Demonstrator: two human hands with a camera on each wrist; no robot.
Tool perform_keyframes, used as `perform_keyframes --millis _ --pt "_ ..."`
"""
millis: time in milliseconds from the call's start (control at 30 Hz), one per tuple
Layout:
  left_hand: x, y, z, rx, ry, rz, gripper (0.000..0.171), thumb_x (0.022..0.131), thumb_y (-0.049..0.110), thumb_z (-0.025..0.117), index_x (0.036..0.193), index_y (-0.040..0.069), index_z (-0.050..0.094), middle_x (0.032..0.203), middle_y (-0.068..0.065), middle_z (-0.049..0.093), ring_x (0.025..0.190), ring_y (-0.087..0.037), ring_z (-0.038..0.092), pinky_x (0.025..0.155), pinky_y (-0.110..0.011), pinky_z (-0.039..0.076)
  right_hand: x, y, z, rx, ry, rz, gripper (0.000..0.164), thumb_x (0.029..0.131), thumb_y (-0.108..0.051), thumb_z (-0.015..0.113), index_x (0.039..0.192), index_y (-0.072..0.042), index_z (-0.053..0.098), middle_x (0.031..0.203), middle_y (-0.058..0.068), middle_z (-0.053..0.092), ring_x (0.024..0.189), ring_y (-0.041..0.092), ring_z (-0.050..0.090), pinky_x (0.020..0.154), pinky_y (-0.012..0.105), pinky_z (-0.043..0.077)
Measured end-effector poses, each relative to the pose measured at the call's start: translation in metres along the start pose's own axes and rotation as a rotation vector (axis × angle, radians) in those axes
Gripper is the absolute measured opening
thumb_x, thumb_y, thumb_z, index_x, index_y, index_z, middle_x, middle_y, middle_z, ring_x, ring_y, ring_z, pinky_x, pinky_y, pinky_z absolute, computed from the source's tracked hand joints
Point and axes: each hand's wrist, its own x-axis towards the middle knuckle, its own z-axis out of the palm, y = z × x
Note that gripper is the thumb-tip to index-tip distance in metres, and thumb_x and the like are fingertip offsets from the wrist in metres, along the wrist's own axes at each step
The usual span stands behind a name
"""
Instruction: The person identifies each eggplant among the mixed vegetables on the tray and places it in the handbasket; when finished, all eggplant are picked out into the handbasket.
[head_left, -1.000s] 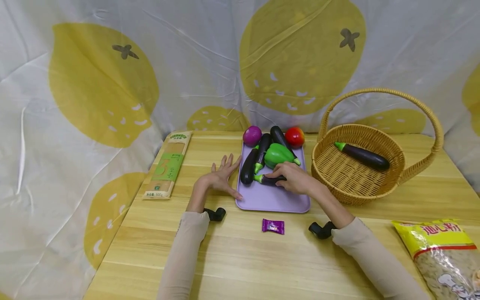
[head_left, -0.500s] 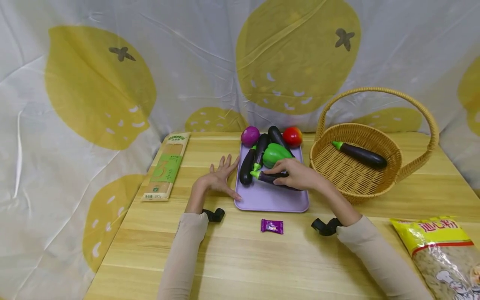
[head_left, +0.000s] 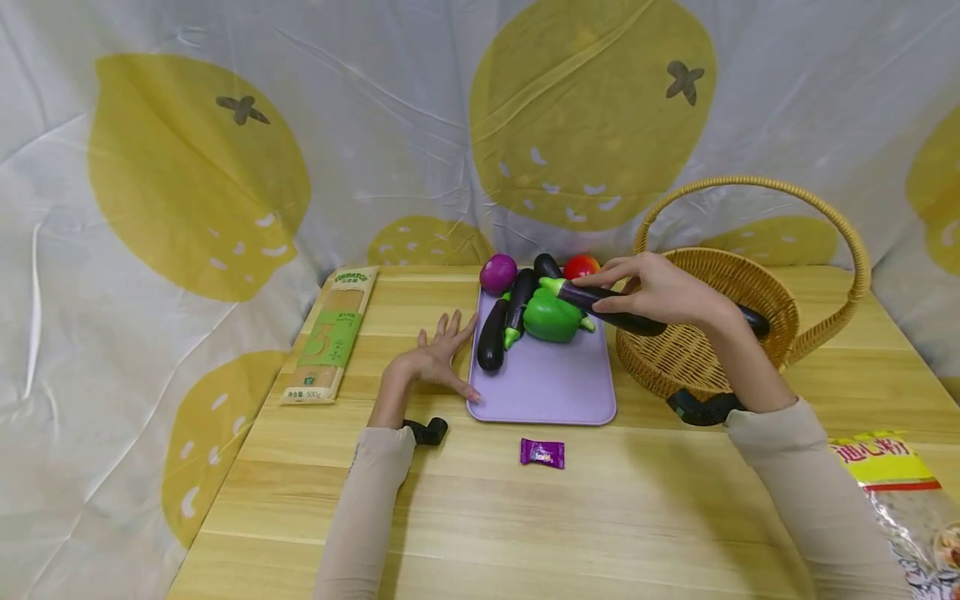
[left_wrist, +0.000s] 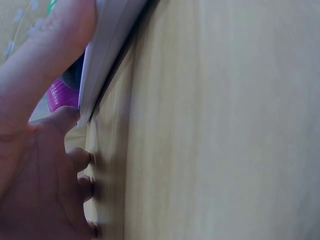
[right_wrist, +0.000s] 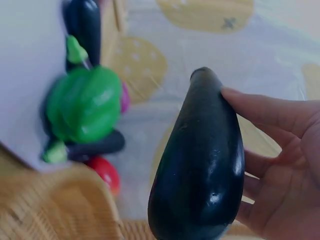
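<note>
My right hand (head_left: pixel 663 287) pinches an eggplant (head_left: pixel 618 312) near its green-stemmed end, holding it in the air between the tray and the basket. In the right wrist view that eggplant (right_wrist: pixel 200 165) fills the middle, its thick end toward the camera. The fingers of my left hand (head_left: pixel 433 363) are spread at the left edge of the lilac tray (head_left: pixel 547 400); in the left wrist view its thumb (left_wrist: pixel 55 45) lies along the tray's side. On the tray are several eggplants (head_left: pixel 492 335), a green bell pepper (head_left: pixel 551 317), a purple onion (head_left: pixel 498 274) and a red round fruit (head_left: pixel 581 267), partly hidden.
A wicker basket (head_left: pixel 783 333) with a tall handle stands right of the tray, an eggplant (head_left: pixel 752 321) inside it. A noodle packet (head_left: pixel 330 337) lies at left, a purple-wrapped sweet (head_left: pixel 542 453) in front. At right is a yellow-topped bag (head_left: pixel 892 475), partly behind my sleeve.
My right hand has lifted the eggplant off the tray's front part and carried it up and right, toward the basket. My left hand stays at the tray's edge.
</note>
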Motion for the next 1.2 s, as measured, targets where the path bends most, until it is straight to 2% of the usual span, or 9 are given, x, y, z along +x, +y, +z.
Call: perform_keyframes --millis 67,133,267,400,567,700,867,1000,1200 --pt "0.000 0.000 0.000 -0.002 0.001 0.001 0.141 0.073 0.047 0.093 0.167 0.025 -0.011 0.171 -0.016 -0.024 0.158 -0.036 -0.028 0.123 -0.067 -0.019 -0.004 0.003 -0.012 0.015 -0.004 0.033 0.039 0.096 -0.024 0.075 0.135 -0.029 0.071 0.133 0.010 0.070 0.056 0.008 0.035 0.055 0.027 0.037" --pt "-0.001 -0.001 0.000 -0.003 0.002 0.002 0.141 0.073 0.047 0.093 0.167 0.025 -0.011 0.171 -0.016 -0.024 0.158 -0.036 -0.028 0.124 -0.067 -0.019 -0.007 0.007 -0.023 0.029 -0.014 0.064 0.039 0.097 -0.025 0.074 0.135 -0.031 0.070 0.125 0.011 0.071 0.051 0.008 0.029 0.053 0.028 0.036" --pt "-0.002 -0.001 0.001 -0.005 0.003 0.002 0.142 0.073 0.047 0.093 0.167 0.025 -0.010 0.171 -0.017 -0.024 0.158 -0.036 -0.028 0.123 -0.067 -0.019 -0.012 0.018 -0.039 0.031 -0.028 0.110 0.040 0.098 -0.027 0.073 0.137 -0.032 0.069 0.104 0.009 0.069 0.052 0.009 0.035 0.053 0.027 0.038" --pt "-0.002 -0.002 0.001 -0.006 0.002 0.005 0.142 0.072 0.048 0.093 0.167 0.024 -0.010 0.171 -0.017 -0.024 0.158 -0.036 -0.028 0.123 -0.068 -0.019 -0.017 0.036 -0.050 0.030 -0.043 0.127 0.039 0.098 -0.023 0.073 0.137 -0.025 0.070 0.117 0.010 0.074 0.070 0.010 0.054 0.061 0.026 0.044" --pt "-0.001 -0.002 0.001 -0.021 -0.001 0.006 0.142 0.072 0.049 0.093 0.167 0.024 -0.010 0.171 -0.017 -0.025 0.158 -0.036 -0.028 0.123 -0.068 -0.019 -0.024 0.062 -0.059 0.018 -0.111 0.165 0.038 0.097 -0.018 0.074 0.135 -0.015 0.071 0.125 0.014 0.075 0.084 0.008 0.060 0.068 0.023 0.048" --pt "-0.002 -0.002 0.002 -0.020 -0.006 -0.004 0.142 0.072 0.050 0.093 0.167 0.025 -0.010 0.171 -0.016 -0.026 0.157 -0.035 -0.029 0.123 -0.067 -0.020 -0.031 0.082 -0.063 0.042 -0.186 0.268 0.041 0.097 -0.018 0.073 0.137 -0.009 0.069 0.123 0.015 0.075 0.081 0.011 0.057 0.067 0.025 0.048" --pt "-0.002 -0.002 0.003 -0.009 -0.001 0.002 0.142 0.072 0.051 0.092 0.167 0.025 -0.010 0.171 -0.016 -0.025 0.158 -0.036 -0.029 0.123 -0.068 -0.019 -0.036 0.105 -0.061 0.016 -0.222 0.353 0.045 0.095 -0.015 0.075 0.137 -0.002 0.066 0.129 0.026 0.070 0.097 0.017 0.062 0.071 0.023 0.051" --pt "-0.002 -0.003 0.002 0.000 -0.001 -0.007 0.142 0.072 0.052 0.092 0.166 0.026 -0.011 0.171 -0.015 -0.026 0.158 -0.035 -0.029 0.123 -0.067 -0.020 -0.033 0.117 -0.056 -0.005 -0.192 0.376 0.046 0.095 -0.015 0.075 0.137 0.000 0.065 0.132 0.031 0.067 0.111 0.030 0.065 0.074 0.023 0.051" --pt "0.001 -0.004 0.001 0.009 -0.002 0.010 0.141 0.073 0.052 0.091 0.166 0.026 -0.012 0.171 -0.015 -0.026 0.158 -0.035 -0.029 0.123 -0.067 -0.020 -0.026 0.127 -0.049 0.019 -0.186 0.389 0.048 0.095 -0.014 0.075 0.138 0.003 0.063 0.135 0.035 0.062 0.119 0.042 0.062 0.077 0.023 0.052"
